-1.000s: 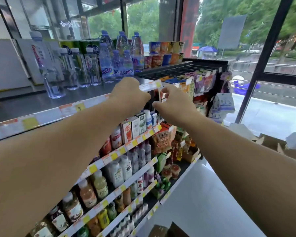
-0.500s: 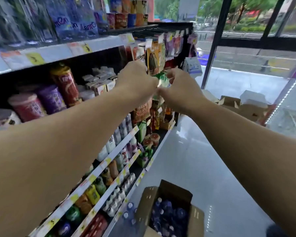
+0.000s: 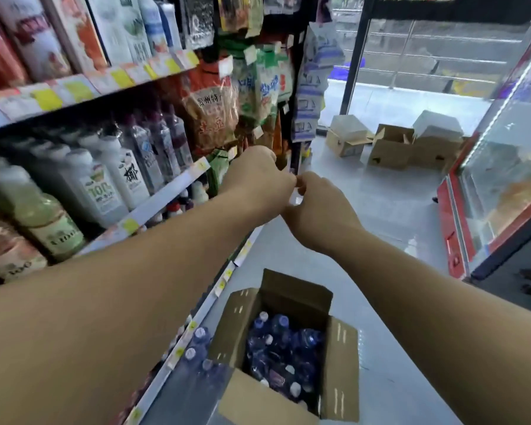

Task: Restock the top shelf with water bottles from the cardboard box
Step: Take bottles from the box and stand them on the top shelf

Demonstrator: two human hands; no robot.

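left hand [image 3: 255,176], right hand [image 3: 316,210]: fingers curled, maybe pinching something small | cardboard box [image 3: 288,348] at 6 o'clock | risk: fumbled bottle grab, hands occupied

I see a red-edged glass freezer [image 3: 500,191]; beyond it, spare boxes [image 3: 393,145] on the floor; across the aisle, drink bottles [image 3: 105,185] and hanging snack bags [image 3: 212,111].
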